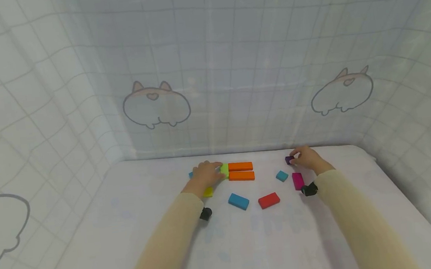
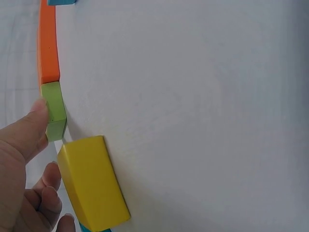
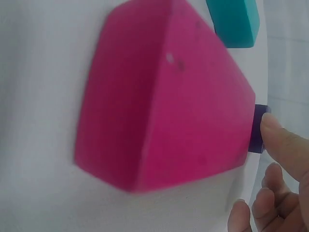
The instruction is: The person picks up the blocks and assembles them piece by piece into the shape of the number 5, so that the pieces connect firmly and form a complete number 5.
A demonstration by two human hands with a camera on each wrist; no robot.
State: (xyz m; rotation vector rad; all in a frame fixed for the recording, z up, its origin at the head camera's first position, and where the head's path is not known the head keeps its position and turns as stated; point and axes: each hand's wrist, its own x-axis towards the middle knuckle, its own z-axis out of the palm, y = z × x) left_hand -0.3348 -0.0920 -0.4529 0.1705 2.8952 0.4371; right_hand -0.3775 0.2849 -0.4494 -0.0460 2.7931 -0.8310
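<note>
In the head view my left hand (image 1: 205, 175) pinches a light green block (image 1: 224, 171), which sits against the left ends of two parallel orange blocks (image 1: 241, 176). The left wrist view shows the thumb on the green block (image 2: 54, 104), with a yellow block (image 2: 94, 183) close to the loosely bent other fingers. At the right my right hand (image 1: 308, 160) pinches a small dark purple block (image 1: 289, 160) between thumb and finger. In the right wrist view a magenta block (image 3: 193, 106) partly hides the purple block (image 3: 258, 128); the thumb lies on its near side.
A teal block (image 1: 281, 175) lies between the orange blocks and the right hand. Nearer on the white tabletop (image 1: 266, 243) are a blue block (image 1: 238, 201) and a red block (image 1: 269, 200). Another blue block (image 1: 191, 174) shows behind the left hand. Grid-patterned curtains (image 1: 231, 62) surround the table.
</note>
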